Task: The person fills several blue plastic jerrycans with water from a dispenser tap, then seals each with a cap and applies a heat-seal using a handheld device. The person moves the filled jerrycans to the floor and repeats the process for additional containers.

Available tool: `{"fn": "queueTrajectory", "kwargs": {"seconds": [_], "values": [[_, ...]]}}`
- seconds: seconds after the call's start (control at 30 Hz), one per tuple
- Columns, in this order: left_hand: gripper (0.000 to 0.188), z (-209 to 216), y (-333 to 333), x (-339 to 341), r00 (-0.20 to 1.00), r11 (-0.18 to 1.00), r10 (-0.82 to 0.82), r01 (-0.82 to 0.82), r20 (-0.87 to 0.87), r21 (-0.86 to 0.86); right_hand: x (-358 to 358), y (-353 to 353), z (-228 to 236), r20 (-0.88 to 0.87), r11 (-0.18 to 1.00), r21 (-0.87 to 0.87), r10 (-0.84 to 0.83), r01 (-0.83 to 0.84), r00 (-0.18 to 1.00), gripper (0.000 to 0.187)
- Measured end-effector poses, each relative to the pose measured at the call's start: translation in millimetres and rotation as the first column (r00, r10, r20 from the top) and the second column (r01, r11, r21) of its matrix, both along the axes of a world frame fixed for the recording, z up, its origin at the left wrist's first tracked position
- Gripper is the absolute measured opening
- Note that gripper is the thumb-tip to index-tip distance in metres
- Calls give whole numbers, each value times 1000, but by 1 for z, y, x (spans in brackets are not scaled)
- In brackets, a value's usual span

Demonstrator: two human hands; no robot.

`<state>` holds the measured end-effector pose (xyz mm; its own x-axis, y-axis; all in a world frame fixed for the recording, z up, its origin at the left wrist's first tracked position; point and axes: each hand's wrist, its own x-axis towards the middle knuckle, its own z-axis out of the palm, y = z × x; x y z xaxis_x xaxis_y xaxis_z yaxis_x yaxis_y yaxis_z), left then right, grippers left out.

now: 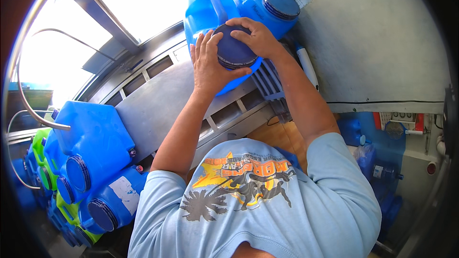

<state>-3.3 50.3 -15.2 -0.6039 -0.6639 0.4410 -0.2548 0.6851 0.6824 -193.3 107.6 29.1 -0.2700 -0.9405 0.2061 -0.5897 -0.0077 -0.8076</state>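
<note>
A translucent blue water jug (197, 12) stands upright at the window ledge in front of me. Its wide dark blue screw cap (234, 50) faces me. My left hand (208, 64) is wrapped around the cap's left and lower side, fingers along the jug and thumb across the cap's lower rim. From the upper right, my right hand (260, 38) grips the same cap, with fingertips on its top edge and the thumb on its face. Just behind and to the right is a second blue jug (244, 7) with a dark cap (282, 5).
Several blue jugs (98, 136) and green ones are stacked at the left, below a curved hose (40, 117). A metal counter (155, 88) runs beneath the window. On the right are a grey panel (373, 43), a white cylinder (307, 67) and blue bottles (351, 131) lower down.
</note>
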Motion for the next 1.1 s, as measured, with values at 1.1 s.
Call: {"fn": "queueTrajectory", "kwargs": {"seconds": [1.1], "values": [[115, 23, -48, 26, 996, 990, -87, 88, -16, 110, 12, 37, 9, 179, 927, -170, -304, 334, 936, 41]]}}
